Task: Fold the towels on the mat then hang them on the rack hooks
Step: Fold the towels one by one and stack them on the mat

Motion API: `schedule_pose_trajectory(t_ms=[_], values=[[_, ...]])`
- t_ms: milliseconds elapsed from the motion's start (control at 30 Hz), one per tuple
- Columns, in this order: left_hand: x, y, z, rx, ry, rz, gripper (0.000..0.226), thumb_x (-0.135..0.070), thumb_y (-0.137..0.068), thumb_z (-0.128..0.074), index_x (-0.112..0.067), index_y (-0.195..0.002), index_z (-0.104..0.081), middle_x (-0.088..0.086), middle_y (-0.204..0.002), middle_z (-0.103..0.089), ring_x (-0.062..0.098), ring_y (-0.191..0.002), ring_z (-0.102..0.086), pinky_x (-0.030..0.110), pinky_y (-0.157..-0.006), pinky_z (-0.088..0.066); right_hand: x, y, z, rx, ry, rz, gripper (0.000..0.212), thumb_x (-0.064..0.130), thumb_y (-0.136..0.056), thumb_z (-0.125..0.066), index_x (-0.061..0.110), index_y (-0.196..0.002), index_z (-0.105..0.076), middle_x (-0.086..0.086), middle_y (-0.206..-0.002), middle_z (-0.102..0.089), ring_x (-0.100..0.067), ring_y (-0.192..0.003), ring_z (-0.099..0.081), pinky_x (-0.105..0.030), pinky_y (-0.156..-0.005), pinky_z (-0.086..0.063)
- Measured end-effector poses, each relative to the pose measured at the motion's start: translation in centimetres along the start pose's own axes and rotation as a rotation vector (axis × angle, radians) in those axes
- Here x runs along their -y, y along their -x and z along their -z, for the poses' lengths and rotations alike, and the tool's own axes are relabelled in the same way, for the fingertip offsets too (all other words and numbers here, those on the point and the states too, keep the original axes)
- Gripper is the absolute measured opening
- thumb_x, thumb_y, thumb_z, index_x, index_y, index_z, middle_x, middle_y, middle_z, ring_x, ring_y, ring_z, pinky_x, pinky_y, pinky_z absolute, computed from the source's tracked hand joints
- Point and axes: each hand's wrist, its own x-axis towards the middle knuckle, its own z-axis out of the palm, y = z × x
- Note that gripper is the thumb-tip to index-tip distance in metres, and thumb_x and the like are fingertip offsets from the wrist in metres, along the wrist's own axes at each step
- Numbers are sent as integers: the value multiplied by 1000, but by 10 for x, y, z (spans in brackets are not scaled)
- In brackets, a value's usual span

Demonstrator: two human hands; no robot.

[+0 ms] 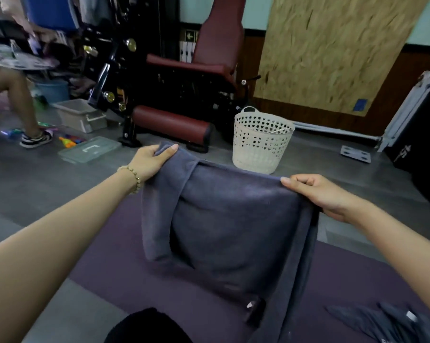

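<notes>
Grey towel [224, 219] held up mid-frame over purple mat [115, 256]. Left hand [151, 163] pinches upper-left corner, right hand [318, 194] pinches upper-right corner. Top edge runs left-right between hands; rest hangs toward lower frame. Second towel [387, 323] lies lower right, nearer right hand.

- Grey towel [233, 219]: partly folded, raised by its top edge, left flap doubled over front, lower end trailing onto mat.
- Second dark towel [382, 323]: crumpled, near right.
- Purple mat [110, 256]: flat on floor.
</notes>
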Motion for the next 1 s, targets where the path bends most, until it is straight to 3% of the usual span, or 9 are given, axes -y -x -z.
schedule_pose_trajectory(t_ms=[100, 200, 367, 500, 633, 767, 833, 900, 1000], values=[[75, -17, -27, 40, -95, 115, 33, -34, -91, -60, -13, -66, -59, -2, -69, -58, 7, -68, -51, 8, -54, -38, -61, -37, -27, 64, 0, -106, 37, 48, -81, -60, 19, -59, -50, 5, -59, -48, -4, -56, -44, -14, -52, -35], [157, -31, -61, 81, -140, 243, 33, -31, -90, -62, -16, -61, -57, -5, -66, -57, 9, -73, -51, 9, -50, -37, -136, -74, -54, 132, 30, -214, 42, 54, -77, -60, 13, -69, -63, 3, -70, -59, -6, -68, -52, -21, -66, -39], [262, -60, -122, 156, -159, 381, 26, -28, -92, -61, -4, -85, -68, 9, -95, -66, 21, -91, -59, 25, -80, -42, -253, -132, -79, 116, 43, -324, 37, 43, -87, -61, 7, -84, -70, 2, -78, -64, -8, -76, -52, -28, -75, -39], [308, -93, -166, 189, -211, 383, 30, -26, -92, -60, 2, -97, -69, 14, -105, -69, 26, -101, -62, 29, -88, -46, -315, -173, -87, 25, -5, -393, 20, 28, -92, -61, 14, -86, -74, 2, -84, -71, -8, -78, -59, -26, -74, -46], [328, -115, -212, 143, -274, 332, 12, -14, -91, -59, -5, -92, -67, 16, -91, -68, 24, -87, -61, 28, -83, -47, -357, -196, -90, 21, -112, -436, 13, 14, -93, -59, 21, -96, -70, 2, -96, -72, -1, -79, -64, -12, -69, -51], [323, -107, -273, 256, -230, 215, 10, -11, -90, -60, -16, -82, -60, 3, -76, -62, 17, -79, -58, 23, -75, -46, -392, -192, -88, 111, -218, -512, 19, 14, -94, -57, 21, -111, -62, 6, -106, -68, -5, -98, -62, -17, -86, -50], [321, -89, -309, 407, -214, 146, 6, -14, -90, -61, -16, -85, -63, 7, -84, -65, 15, -76, -58, 23, -77, -47, -412, -184, -86, 148, -228, -559, 25, 16, -94, -57, 21, -119, -59, 7, -115, -66, -5, -107, -59, -21, -95, -45], [320, -67, -345, 577, -246, 48, 13, -18, -92, -58, -12, -101, -66, 8, -98, -66, 17, -81, -59, 19, -80, -46, -435, -174, -85, 162, -226, -595, 28, 15, -95, -56, 19, -123, -57, 7, -120, -62, -5, -113, -55, -24, -100, -40], [324, -43, -391, 770, -448, -148, 37, -29, -98, -48, -14, -131, -54, 6, -134, -54, 23, -122, -48, 27, -106, -31, -463, -157, -85, 103, -225, -600, 35, 11, -96, -53, 14, -131, -51, 5, -126, -56, -8, -119, -50, -15, -93, -41]])
